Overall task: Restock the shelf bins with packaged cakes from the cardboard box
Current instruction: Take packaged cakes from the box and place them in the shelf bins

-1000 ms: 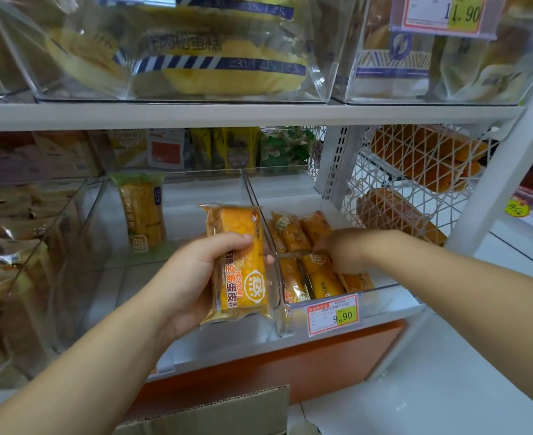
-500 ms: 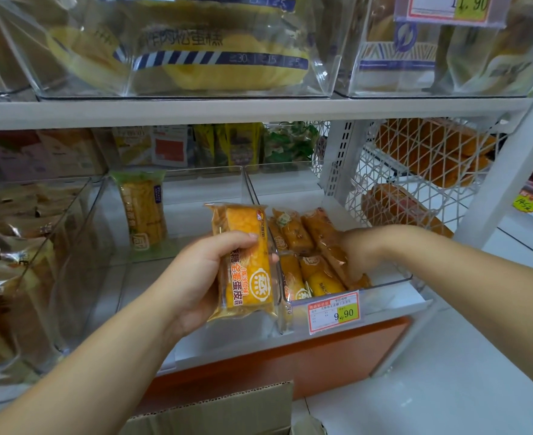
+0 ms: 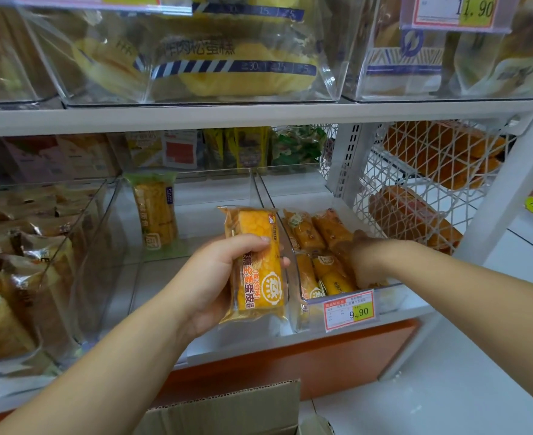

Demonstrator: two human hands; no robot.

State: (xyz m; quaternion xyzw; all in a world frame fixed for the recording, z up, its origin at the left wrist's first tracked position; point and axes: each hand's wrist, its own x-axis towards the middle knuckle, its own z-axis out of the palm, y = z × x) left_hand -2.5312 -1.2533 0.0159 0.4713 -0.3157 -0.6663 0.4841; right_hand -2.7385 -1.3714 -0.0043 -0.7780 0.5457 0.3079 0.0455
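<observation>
Packaged cake (image 3: 258,287) held by left hand (image 3: 208,284), price tag (image 3: 349,310) reading 9.90

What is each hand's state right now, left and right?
Left hand: holding an orange-wrapped packaged cake, fingers curled round it.
Right hand: down among the cakes in the clear bin; grip cannot be told.

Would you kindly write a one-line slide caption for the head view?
Left hand grips a packaged cake while the right hand reaches into the clear bin of orange cakes.
</observation>
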